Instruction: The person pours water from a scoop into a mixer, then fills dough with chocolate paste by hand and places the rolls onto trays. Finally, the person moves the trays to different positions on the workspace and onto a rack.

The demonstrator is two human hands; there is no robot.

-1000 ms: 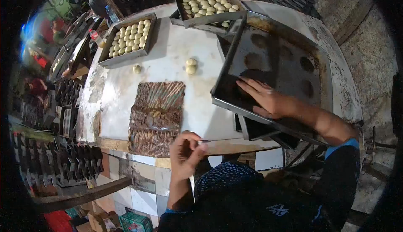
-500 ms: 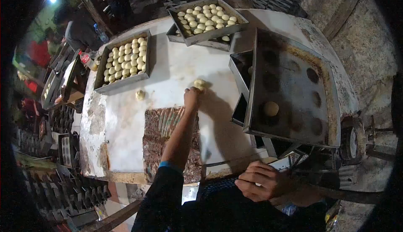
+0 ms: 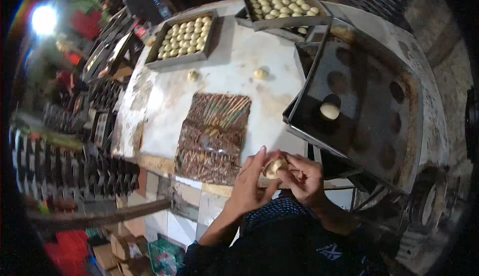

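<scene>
At the table's front edge my left hand (image 3: 249, 185) and my right hand (image 3: 303, 177) meet around a small piece of pale dough (image 3: 276, 168). The right thumb and fingers pinch it; the left fingers reach fairly straight along its other side, the thumb below. Left of my hands lies a flat dark-brown slab (image 3: 212, 138) with lighter strips across its top. Farther back, one dough ball (image 3: 260, 74) and another dough ball (image 3: 193, 76) sit apart on the table. To the right, a large dark tray (image 3: 361, 109) carries a single round dough ball (image 3: 330, 111).
A metal tray of dough balls (image 3: 183, 39) stands at the back left of the white table (image 3: 164, 96). A second filled tray (image 3: 284, 4) rests on another at the back. Stacked trays support the large dark one. People and a bright lamp (image 3: 44, 20) are at upper left.
My left hand has drawn back from the dough at mid-table to the front edge. My right hand has come up to meet it, with dough between them. The whole view has shifted.
</scene>
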